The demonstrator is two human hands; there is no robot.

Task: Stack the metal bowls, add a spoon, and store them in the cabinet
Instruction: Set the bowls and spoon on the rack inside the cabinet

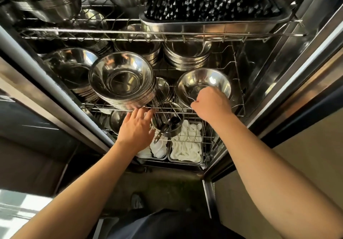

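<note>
On bowl rim, right hand clenched

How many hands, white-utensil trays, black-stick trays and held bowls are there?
Hands: 2, left hand and right hand
Metal trays of white utensils: 2
Metal tray of black sticks: 1
Shiny metal bowl in right hand: 1
Total: 6

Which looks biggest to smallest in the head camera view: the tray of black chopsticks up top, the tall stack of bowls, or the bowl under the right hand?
1. Tray of black chopsticks, the widest.
2. Tall stack of bowls.
3. Bowl under the right hand, slightly smaller across than the stack's top bowl; nearness may skew that.
</note>
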